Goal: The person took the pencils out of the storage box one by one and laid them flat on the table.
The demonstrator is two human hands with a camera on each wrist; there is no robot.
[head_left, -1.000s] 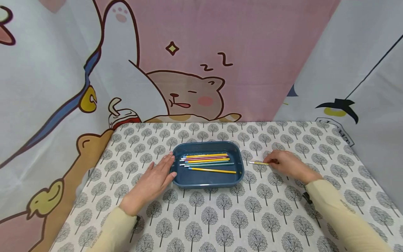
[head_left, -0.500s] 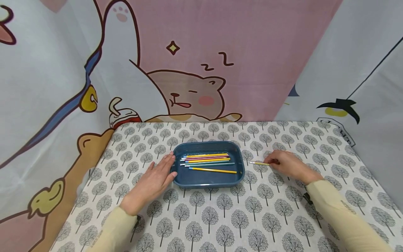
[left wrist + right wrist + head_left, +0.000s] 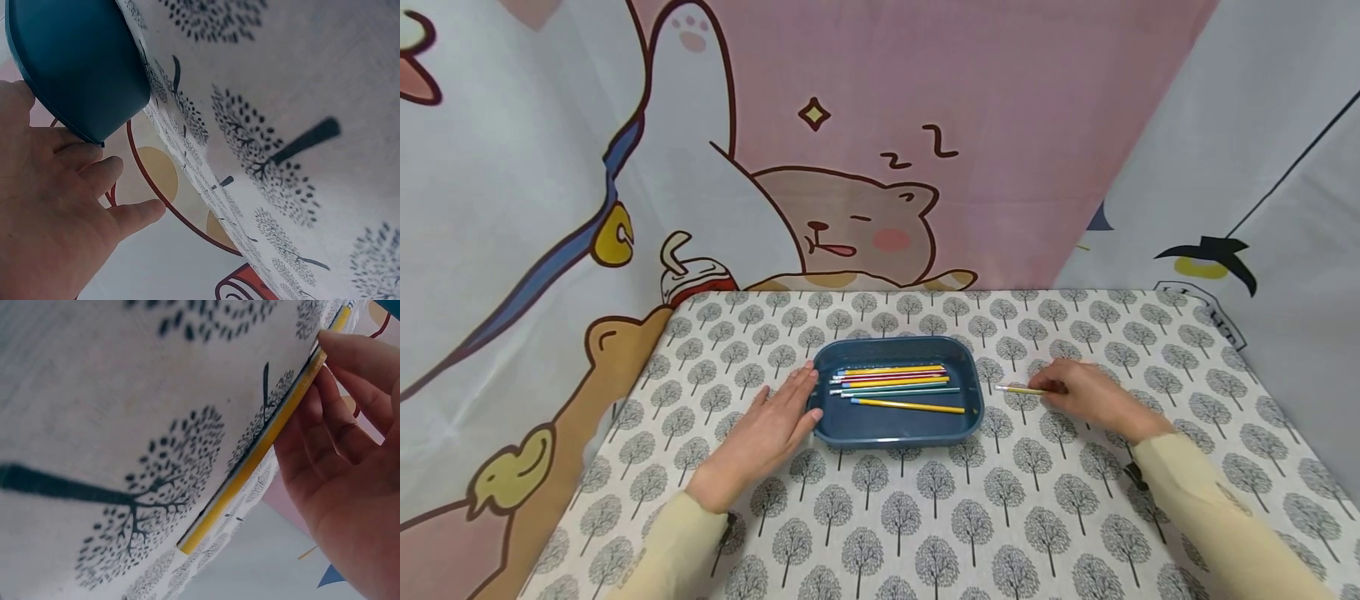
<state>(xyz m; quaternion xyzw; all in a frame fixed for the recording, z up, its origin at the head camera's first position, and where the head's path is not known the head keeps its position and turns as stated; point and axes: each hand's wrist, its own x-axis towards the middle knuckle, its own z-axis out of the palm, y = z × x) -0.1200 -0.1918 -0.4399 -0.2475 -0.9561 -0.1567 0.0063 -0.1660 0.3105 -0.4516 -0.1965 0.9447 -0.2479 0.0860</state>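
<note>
A dark blue rectangular tray [image 3: 880, 439] lies on the cloth with several pencils in it, yellow, red and green. Against the tray's left end rests my left hand [image 3: 760, 435], fingers fairly straight along the rim; the left wrist view shows its fingertips at the tray's outer wall [image 3: 81, 69]. Right of the tray, my right hand [image 3: 1090, 400] pinches a yellow pencil [image 3: 256, 459] between thumb and fingers. That pencil lies low along the cloth, its left end pointing at the tray. In the head view the hand covers the pencil's right part.
A white cloth [image 3: 880, 533] printed with grey trees covers the table. Behind it hangs a pink and white curtain [image 3: 1015, 125] with cartoon animals, and more curtain [image 3: 490, 208] rises along the left side.
Almost nothing moves. The right hand stays at the yellow pencil and the left hand keeps its place on the tray; the view shifts very slightly.
</note>
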